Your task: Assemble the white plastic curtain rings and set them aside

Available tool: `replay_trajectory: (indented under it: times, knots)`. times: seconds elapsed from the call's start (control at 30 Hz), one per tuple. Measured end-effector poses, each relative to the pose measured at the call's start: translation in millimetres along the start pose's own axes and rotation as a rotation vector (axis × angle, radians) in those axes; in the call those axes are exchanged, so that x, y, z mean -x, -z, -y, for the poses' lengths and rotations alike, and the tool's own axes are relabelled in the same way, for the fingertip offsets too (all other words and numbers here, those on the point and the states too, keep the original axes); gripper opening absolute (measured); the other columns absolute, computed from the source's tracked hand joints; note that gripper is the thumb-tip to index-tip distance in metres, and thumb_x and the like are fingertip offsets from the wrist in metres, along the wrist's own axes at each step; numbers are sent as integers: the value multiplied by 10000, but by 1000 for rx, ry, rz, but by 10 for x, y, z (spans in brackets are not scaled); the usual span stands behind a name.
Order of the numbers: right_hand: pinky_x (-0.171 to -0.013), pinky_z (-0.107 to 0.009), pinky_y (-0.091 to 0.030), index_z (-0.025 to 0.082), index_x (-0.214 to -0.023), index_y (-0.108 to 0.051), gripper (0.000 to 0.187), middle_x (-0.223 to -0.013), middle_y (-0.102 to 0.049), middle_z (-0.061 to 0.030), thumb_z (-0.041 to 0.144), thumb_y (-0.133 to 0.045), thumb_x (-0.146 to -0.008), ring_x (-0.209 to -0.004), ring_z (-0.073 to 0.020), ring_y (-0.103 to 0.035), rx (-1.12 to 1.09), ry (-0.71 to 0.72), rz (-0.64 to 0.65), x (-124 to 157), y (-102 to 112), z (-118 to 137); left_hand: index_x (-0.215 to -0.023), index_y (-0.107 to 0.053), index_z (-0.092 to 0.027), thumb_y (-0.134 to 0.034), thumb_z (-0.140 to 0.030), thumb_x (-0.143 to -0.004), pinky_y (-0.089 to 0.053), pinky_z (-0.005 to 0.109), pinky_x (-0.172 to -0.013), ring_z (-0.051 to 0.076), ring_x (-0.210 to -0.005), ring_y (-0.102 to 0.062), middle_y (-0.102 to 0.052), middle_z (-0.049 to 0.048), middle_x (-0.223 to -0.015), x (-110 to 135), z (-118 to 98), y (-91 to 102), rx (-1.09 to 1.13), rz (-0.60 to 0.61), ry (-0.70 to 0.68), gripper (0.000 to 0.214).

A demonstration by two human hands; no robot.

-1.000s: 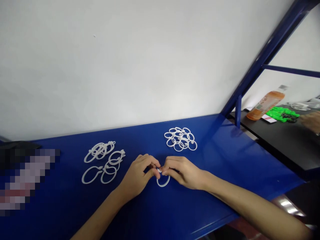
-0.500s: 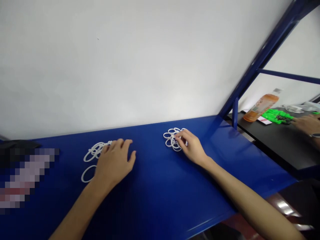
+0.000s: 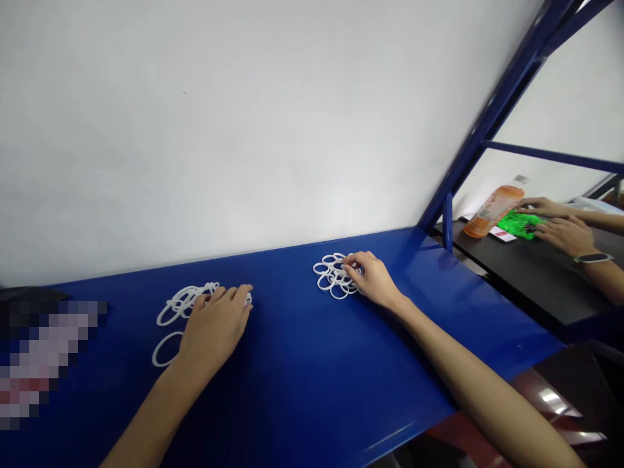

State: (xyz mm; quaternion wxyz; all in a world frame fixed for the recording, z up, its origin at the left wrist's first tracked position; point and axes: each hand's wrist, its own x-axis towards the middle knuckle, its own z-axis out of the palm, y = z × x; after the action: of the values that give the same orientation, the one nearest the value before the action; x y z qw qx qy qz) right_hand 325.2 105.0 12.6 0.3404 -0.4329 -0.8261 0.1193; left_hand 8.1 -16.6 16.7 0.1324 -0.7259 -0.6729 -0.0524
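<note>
On the blue table lie two groups of white rings. At the left is a heap of overlapping rings, with a single larger ring apart in front of it. My left hand bends over the heap's right side, and white small loops show by its index finger and thumb. Some of that group is hidden under the palm. To the right, a flower-like cluster of joined white rings lies flat. My right hand pinches at its upper right part with thumb and index finger.
Blurred blocks hide an object at the left, beside a dark item. A blue metal frame stands at the right. Beyond it, on a black table, are an orange drink bottle, a green bundle and a co-worker's hands.
My left thumb has drawn in toward the fingers, where white loops now show. My right hand stays at the cluster. The co-worker's second hand has come into view by the green bundle.
</note>
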Motion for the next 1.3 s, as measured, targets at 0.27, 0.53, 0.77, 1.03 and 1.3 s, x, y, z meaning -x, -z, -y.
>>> replay_trajectory:
  times: [0.27, 0.53, 0.77, 1.03, 1.3]
  knots:
    - [-820, -361, -469, 197, -979, -671, 105, -941, -696, -57, 248, -579, -968, -881, -213, -564, -5, 74, -46, 44, 40, 186, -1048, -680, -236, -451, -417, -961, -441, 457, -833, 317, -876, -685, -753, 89, -887, -15, 20, 24, 176, -99, 36, 305]
    - [-870, -403, -502, 202, -1079, -640, 145, -1008, -684, -75, 257, -536, -995, -933, -223, -583, -100, 334, 112, 282, -52, 628, -930, -681, -286, -566, -412, -896, -500, 346, -797, 212, -831, -698, -770, -13, -922, -51, -65, 99, 639, 11, 116, 175]
    - [-891, -388, -555, 172, -1347, -514, 358, -1157, -624, -116, 295, -511, -1011, -1038, -217, -603, -131, 415, 321, 414, -157, 801, -1063, -667, -301, -590, -360, -888, -516, 305, -859, 167, -907, -678, -750, -30, -1045, -5, -303, 198, 916, 152, 9, 201]
    - [-835, -331, -569, 162, -1061, -631, 184, -1119, -605, -106, 263, -482, -1019, -935, -174, -634, -153, 359, 355, 406, -226, 755, -1108, -644, -291, -554, -228, -886, -533, 272, -779, 133, -824, -628, -696, -24, -1024, 70, -512, 206, 971, 212, -149, 248]
    - [-705, -280, -520, 160, -1019, -623, 92, -894, -639, -47, 206, -561, -969, -757, -153, -609, -209, 251, 265, 389, -234, 700, -1286, -553, -302, -597, -145, -839, -537, 361, -971, 196, -1101, -627, -572, 44, -1301, 73, -495, -16, 808, 17, -202, 476]
